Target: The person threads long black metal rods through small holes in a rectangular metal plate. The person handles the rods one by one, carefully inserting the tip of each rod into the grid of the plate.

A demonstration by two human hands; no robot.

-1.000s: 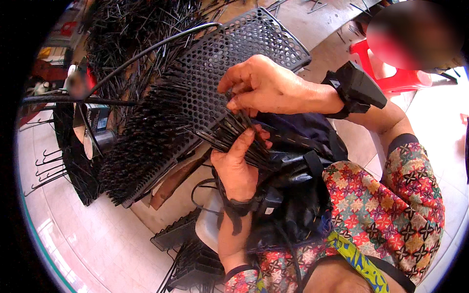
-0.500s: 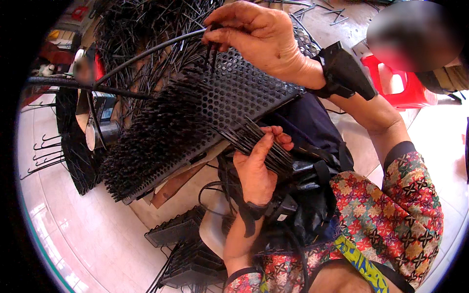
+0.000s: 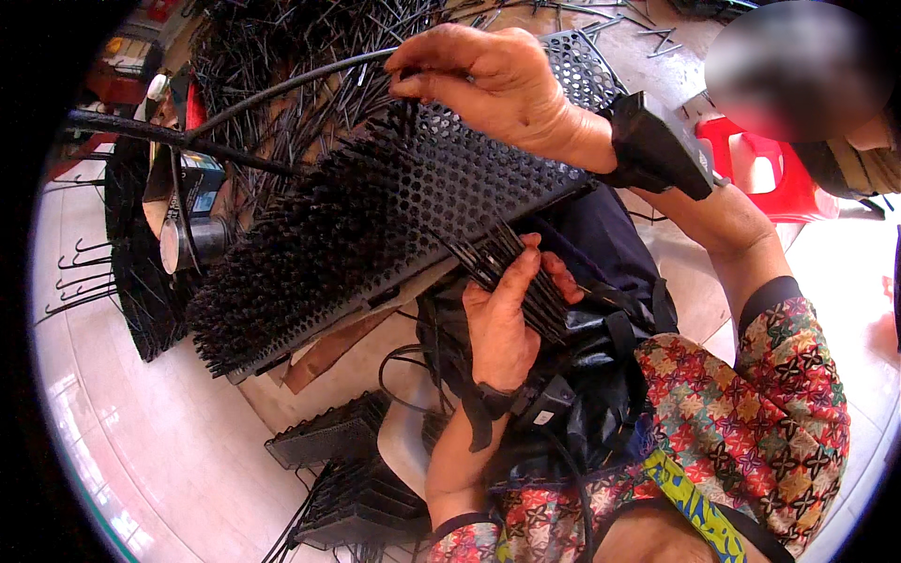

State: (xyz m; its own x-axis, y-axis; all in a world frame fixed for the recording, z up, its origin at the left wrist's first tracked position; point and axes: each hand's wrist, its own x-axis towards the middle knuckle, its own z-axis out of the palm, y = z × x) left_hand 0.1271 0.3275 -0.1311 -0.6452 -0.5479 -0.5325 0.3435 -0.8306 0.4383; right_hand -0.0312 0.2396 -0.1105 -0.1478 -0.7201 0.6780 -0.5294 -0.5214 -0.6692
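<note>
- Nearest: stacked black perforated trays (image 3: 361,502) on the pale tiled floor (image 3: 141,413), by the person's knees; unchanged across the frames.
- Left hand (image 3: 502,324), low centre, fingers curled and pressed together round a bundle of thin black pins (image 3: 511,272). Same grip as a second ago; the bundle has shifted slightly right and sits just under the lower edge of the perforated black panel (image 3: 469,178).
- The panel lies tilted across the lap, its left half already bristling with inserted pins (image 3: 291,253), its right half bare holes.
- Right hand (image 3: 493,80), top centre, thumb and forefinger pinched tight on what looks like a few pins, tips down at the panel's upper edge; the pins themselves are mostly hidden by the fingers.
- Change: a second ago this hand was down at the bundle, picking; half a second ago it had risen with pins hanging clear; now it has dropped onto the surface. Judged: pins being seated in holes beside the filled area.
- Far: a loose heap of black pins (image 3: 282,47) behind; a red plastic stool (image 3: 765,169) at right.
</note>
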